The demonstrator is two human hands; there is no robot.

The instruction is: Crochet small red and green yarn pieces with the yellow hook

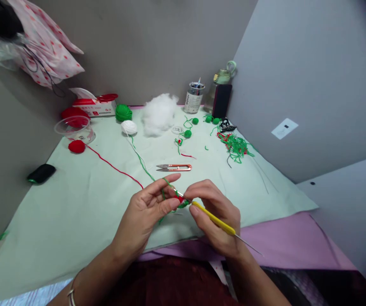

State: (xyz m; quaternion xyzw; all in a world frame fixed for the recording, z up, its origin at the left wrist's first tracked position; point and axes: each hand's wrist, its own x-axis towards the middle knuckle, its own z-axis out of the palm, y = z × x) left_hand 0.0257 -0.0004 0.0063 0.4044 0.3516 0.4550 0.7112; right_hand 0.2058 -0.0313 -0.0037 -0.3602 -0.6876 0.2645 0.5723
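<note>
From where I stand, the small crocheted piece point(182, 204) sits between the two hands, held up over the near edge of the pale tablecloth point(100, 221), just on the near side of the orange-handled snips point(174, 168). The left hand point(147, 206) pinches it by the edge, thumb against fingers, with a green strand point(167, 182) running over the raised index finger. The right hand point(219, 216) is folded around the yellow-handled hook point(215, 219), whose metal tip meets the red and green stitches; the thin rod at the other end sticks out past the palm. I'd judge the piece to be next to weightless and quite soft, the sort of thing that squashes and twists under a firm thumb, so a light pinch right beside the working stitches seems the best hold. Yarn like this probably grips skin rather than slides, but a loose loop could slip off the smooth metal or unravel if tugged. The hook looks stiff, and its thick yellow handle is the obvious place to grasp; the bare metal ends would likely be slicker and pokier. The red ball point(76, 146) and the white ball point(129, 127) look light enough to roll at a pull on their strands. How tight the pinch is, I cannot tell, since the fingers cover much of the piece.
</note>
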